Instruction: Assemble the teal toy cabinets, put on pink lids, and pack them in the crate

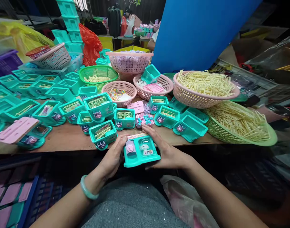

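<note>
Head view. Both hands are closed on one teal toy unit (140, 152): the left hand (113, 158) grips its left side, and the right hand (167, 152) grips its right side with the fingers over the far edge. The unit is held just off the table's near edge, above the lap.

Status, judged from the layout: this unit appears assembled, with a pink knob, a clear window and a label strip in place. The open teal boxes (103, 133) across the table (69, 139) hold yellow inserts only and have no covers. One pink lid (16, 129) lies at the near left edge.

Materials: the unit is smooth, glossy moulded plastic, rectangular with rounded corners. The pink basket (204, 95) and green basket (240, 133) at the right edge are perforated lattice plastic (both heaped with thin yellow sticks).
</note>
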A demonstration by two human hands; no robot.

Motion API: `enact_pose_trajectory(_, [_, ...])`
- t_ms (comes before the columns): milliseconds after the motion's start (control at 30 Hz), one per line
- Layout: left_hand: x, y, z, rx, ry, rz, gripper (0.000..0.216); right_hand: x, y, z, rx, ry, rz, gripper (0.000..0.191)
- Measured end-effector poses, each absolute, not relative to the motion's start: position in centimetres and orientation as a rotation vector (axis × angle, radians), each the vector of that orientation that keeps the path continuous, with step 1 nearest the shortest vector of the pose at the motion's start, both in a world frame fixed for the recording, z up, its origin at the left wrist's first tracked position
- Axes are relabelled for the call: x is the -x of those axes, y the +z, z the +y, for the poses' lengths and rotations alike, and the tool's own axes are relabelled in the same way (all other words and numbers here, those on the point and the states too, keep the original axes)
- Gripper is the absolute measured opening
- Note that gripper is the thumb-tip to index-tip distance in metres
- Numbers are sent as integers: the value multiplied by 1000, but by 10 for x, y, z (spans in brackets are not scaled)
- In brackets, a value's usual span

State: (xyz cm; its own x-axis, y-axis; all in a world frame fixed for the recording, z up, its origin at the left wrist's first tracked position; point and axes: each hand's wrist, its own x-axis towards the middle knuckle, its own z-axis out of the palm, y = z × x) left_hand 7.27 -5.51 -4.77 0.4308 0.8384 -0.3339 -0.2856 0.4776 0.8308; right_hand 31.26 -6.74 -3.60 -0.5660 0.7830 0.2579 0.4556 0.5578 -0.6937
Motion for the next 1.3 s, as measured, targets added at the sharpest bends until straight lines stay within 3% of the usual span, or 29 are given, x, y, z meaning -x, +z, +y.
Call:
enact_pose_trajectory(233, [-33, -43, -79, -977, 759, 636, 126, -285, -42, -71, 903, 746, -2111, 98])
enact_pose_trajectory(333, [-7, -36, -95, -995, 812, 663, 121, -263, -34, -74, 788, 727, -2129, 87])
enact_pose_trajectory(500, [50, -35, -129, -1038, 954, 714, 125, -207, -41, -71, 570, 615, -2233, 89])
enact_pose_trajectory(633, [101, -46, -154, -770, 1209, 890, 96, -131, -62, -57, 282, 733, -2322, 87])
enact_pose_trajectory(800, [167, -65, -178, -571, 1489, 1194, 78, -34, -68, -37, 156, 872, -2563, 110])
enact_pose_trajectory(867, [196, -75, -179, -491, 1614, 1413, 78, -3, -62, -19, 167, 835, -2731, 113])
enact_pose_trajectory(1033, [263, -101, -145, -551, 1953, 1852, 86, 65, -42, 44, 537, 514, -2781, 55])
enact_pose_trajectory(1133, [291, -109, -105, -688, 2086, 1952, 101, 94, -38, 76, 689, 420, -2749, 58])
enact_pose_trajectory(1300, [320, -116, -38, -952, 2107, 1983, 108, 121, -44, 97, 722, 336, -2799, 78])
